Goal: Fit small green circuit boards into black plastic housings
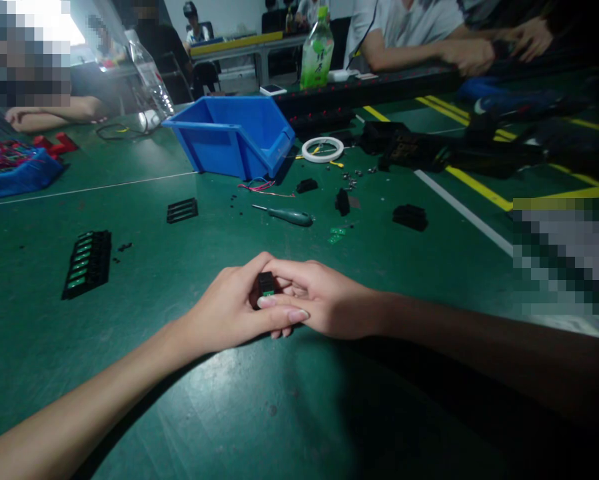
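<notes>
Both my hands meet low on the green table mat [289,413], pinched together round a small black part with a green piece [266,285]. My left hand [232,310] wraps it from the left, thumb lying across the front. My right hand [324,300] closes on it from the right, fingers curled over the top. Most of the part is hidden by my fingers.
A green-handled screwdriver [286,215], loose black parts [409,217], a black strip with green inserts [86,263] and a small grille [182,210] lie beyond. A blue bin [234,137], tape roll [322,149] and green bottle [317,50] stand farther back. Other people's arms rest at the far edges.
</notes>
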The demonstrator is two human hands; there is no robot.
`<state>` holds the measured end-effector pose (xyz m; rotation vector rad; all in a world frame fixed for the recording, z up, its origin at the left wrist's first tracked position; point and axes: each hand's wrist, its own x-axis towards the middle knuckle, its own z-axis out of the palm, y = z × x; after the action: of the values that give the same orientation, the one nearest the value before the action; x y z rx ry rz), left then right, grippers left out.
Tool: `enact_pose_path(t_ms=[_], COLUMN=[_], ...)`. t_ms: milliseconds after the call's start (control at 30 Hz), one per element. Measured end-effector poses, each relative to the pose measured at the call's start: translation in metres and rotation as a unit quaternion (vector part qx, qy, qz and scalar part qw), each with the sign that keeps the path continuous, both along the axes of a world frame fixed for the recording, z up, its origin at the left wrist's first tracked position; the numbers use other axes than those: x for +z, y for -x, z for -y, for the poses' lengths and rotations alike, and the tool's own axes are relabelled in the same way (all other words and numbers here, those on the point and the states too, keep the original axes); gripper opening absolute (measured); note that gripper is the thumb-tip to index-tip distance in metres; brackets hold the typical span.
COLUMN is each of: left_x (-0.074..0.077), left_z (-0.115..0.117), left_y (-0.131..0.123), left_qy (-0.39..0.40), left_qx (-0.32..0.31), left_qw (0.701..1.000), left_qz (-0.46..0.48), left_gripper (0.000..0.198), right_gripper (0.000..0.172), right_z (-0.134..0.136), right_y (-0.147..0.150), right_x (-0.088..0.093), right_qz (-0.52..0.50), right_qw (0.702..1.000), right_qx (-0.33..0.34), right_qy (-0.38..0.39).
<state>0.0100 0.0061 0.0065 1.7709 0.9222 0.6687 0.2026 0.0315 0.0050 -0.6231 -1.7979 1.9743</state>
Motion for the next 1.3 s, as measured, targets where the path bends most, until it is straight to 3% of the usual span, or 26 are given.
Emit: enact_pose_path(t_ms=[1300], left_x=[0.0003], left_z=[0.0008], left_y=[-0.0006], left_qy=[0.001], left_qx=[0.000], left_qw=[1.000], left_qz=[-0.004], left_gripper=[0.032], right_gripper=[0.009], right_z=[0.0006], right_y=[-0.0002], right_x=[-0.0002], right_qz=[0.008], right_qw=[1.000], right_qx=[0.000], right_qy=[0.006])
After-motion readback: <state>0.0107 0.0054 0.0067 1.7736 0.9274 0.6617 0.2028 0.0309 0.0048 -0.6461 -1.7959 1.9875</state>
